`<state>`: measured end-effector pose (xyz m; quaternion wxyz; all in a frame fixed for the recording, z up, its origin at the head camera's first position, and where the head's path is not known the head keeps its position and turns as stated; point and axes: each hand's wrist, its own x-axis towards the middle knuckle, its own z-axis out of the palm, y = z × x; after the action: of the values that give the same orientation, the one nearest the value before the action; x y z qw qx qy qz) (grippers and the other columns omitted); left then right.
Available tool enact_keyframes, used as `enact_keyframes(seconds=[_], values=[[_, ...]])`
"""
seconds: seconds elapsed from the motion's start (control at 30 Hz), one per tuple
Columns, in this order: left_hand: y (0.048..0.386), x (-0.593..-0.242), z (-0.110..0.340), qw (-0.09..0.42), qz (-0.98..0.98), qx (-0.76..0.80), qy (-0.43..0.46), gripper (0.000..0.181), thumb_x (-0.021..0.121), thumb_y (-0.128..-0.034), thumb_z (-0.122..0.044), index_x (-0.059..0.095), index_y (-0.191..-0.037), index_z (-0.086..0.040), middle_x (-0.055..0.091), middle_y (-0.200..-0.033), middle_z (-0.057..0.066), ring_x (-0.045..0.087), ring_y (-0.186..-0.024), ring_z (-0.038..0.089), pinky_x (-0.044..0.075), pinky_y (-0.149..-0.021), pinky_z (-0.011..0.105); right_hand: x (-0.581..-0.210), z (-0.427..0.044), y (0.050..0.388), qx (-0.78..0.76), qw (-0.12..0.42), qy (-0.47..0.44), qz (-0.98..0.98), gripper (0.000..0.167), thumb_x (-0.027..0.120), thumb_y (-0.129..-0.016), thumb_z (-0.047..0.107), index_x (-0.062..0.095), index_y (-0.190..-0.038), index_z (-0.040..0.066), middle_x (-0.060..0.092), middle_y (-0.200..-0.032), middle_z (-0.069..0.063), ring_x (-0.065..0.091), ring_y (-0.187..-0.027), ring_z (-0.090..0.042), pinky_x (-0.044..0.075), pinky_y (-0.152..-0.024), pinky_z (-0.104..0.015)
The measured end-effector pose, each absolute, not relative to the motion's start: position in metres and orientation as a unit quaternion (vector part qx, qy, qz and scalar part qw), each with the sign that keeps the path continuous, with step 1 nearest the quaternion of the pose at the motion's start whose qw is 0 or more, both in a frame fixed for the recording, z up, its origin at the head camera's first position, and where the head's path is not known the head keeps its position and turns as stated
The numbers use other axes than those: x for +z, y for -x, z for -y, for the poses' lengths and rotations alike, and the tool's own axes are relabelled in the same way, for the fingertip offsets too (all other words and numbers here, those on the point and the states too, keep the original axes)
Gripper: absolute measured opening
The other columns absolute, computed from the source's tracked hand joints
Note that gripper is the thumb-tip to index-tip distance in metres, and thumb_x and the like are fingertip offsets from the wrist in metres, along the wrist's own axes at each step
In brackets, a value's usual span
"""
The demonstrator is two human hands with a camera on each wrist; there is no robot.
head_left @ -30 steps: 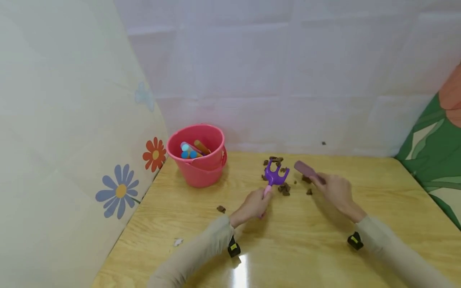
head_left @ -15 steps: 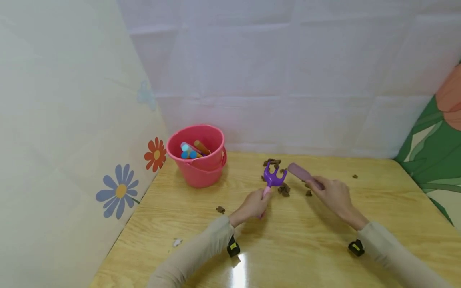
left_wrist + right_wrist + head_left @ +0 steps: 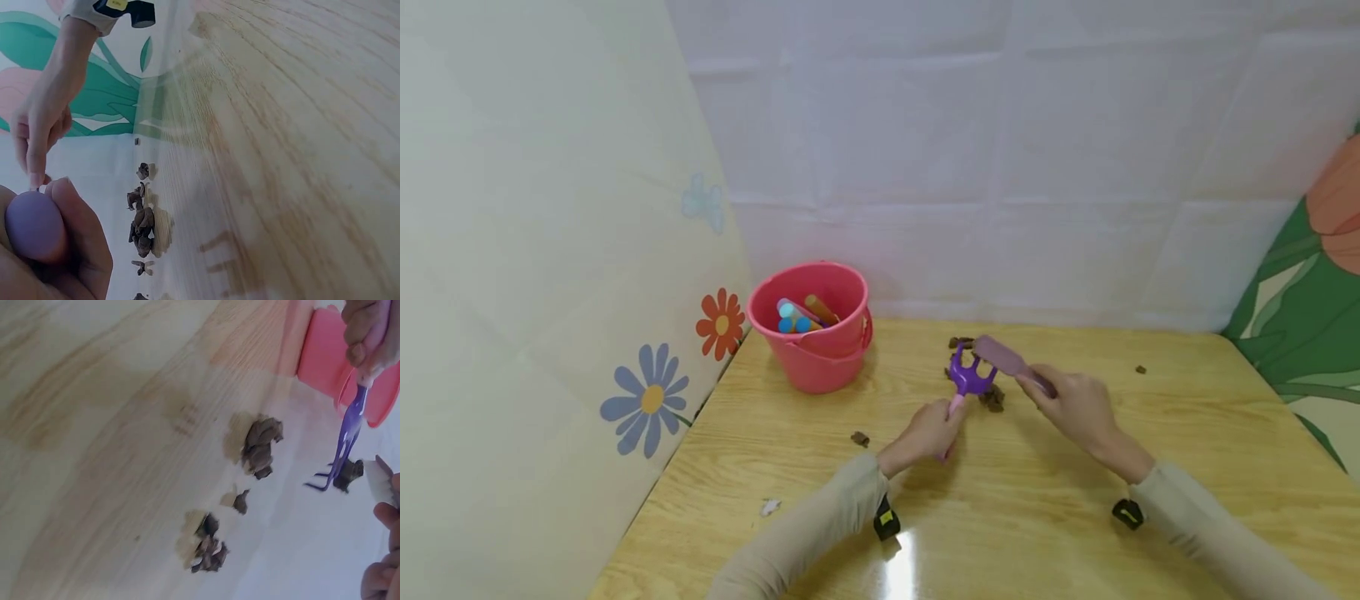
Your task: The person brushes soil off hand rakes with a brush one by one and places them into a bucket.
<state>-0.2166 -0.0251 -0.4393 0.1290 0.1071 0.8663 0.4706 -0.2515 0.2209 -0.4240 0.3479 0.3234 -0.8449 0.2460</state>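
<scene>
My left hand (image 3: 925, 435) grips the pink handle of a purple toy hand fork (image 3: 972, 377), whose prongs point away over the table. My right hand (image 3: 1078, 412) holds a mauve brush (image 3: 1000, 357); its pale bristles (image 3: 380, 481) show in the right wrist view. The brush head overlaps the fork's prongs in the head view; whether they touch, I cannot tell. A dark brown crumpled piece (image 3: 348, 475) shows between fork and brush. More brown pieces (image 3: 992, 398) lie around the fork. In the left wrist view, only the handle's rounded end (image 3: 36, 226) is visible.
A pink bucket (image 3: 820, 358) with colourful sticks inside stands at the back left. Single brown bits (image 3: 861, 438) (image 3: 1140, 369) lie farther out on the wooden table (image 3: 1037, 517), and a small white scrap (image 3: 770, 507) lies front left. Fabric backdrops (image 3: 925, 167) border the table.
The brush in my right hand has moved left, from beside the fork to over its prongs. A brown bit seen against the backdrop earlier now lies on the table's right. The fork stays nearly still.
</scene>
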Motion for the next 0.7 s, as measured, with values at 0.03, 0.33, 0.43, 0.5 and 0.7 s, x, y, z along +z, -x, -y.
enact_keyframes(seconds=[0.03, 0.33, 0.43, 0.5, 0.7], values=[[0.216, -0.440, 0.025, 0.131, -0.865, 0.471, -0.109, 0.039, 0.038, -0.1079, -0.031, 0.057, -0.092, -0.001, 0.056, -0.051, 0.006, 0.050, -0.037, 0.015, 0.036, -0.034, 0.022, -0.424, -0.218, 0.251, 0.245, 0.352, -0.336, 0.838, 0.021, 0.077, -0.083, 0.016, 0.073, -0.094, -0.002, 0.054, -0.052, 0.006, 0.030, -0.039, 0.008, 0.027, -0.034, -0.014], [0.211, -0.439, 0.020, 0.139, -0.864, 0.468, -0.126, 0.043, 0.038, -0.1076, -0.036, 0.057, -0.096, 0.000, 0.054, -0.053, 0.005, 0.049, -0.038, 0.014, 0.041, -0.035, 0.024, -0.433, -0.230, 0.267, 0.206, 0.349, -0.284, 0.869, 0.020, 0.076, -0.084, 0.015, 0.074, -0.096, -0.002, 0.045, -0.047, 0.009, 0.015, -0.042, 0.014, 0.020, -0.033, -0.016], [0.208, -0.438, 0.019, 0.146, -0.864, 0.465, -0.125, 0.041, 0.038, -0.1074, -0.035, 0.057, -0.096, -0.001, 0.054, -0.054, 0.005, 0.050, -0.039, 0.015, 0.043, -0.036, 0.026, -0.434, -0.237, 0.265, 0.223, 0.344, -0.249, 0.878, 0.021, 0.076, -0.084, 0.015, 0.074, -0.098, -0.001, 0.046, -0.047, 0.010, 0.015, -0.041, 0.014, 0.019, -0.032, -0.018], [0.207, -0.438, 0.020, 0.148, -0.867, 0.459, -0.121, 0.040, 0.038, -0.1076, -0.034, 0.057, -0.096, -0.001, 0.054, -0.054, 0.006, 0.050, -0.039, 0.016, 0.043, -0.036, 0.026, -0.434, -0.235, 0.261, 0.238, 0.348, -0.266, 0.867, 0.023, 0.077, -0.084, 0.015, 0.075, -0.099, -0.002, 0.048, -0.048, 0.009, 0.017, -0.040, 0.014, 0.020, -0.032, -0.017], [0.206, -0.438, 0.019, 0.151, -0.869, 0.455, -0.125, 0.041, 0.037, -0.1080, -0.034, 0.058, -0.093, -0.001, 0.053, -0.052, 0.005, 0.048, -0.038, 0.015, 0.040, -0.036, 0.025, -0.433, -0.221, 0.261, 0.222, 0.351, -0.354, 0.838, 0.022, 0.075, -0.084, 0.017, 0.075, -0.096, -0.001, 0.047, -0.049, 0.009, 0.023, -0.040, 0.008, 0.022, -0.034, -0.014]])
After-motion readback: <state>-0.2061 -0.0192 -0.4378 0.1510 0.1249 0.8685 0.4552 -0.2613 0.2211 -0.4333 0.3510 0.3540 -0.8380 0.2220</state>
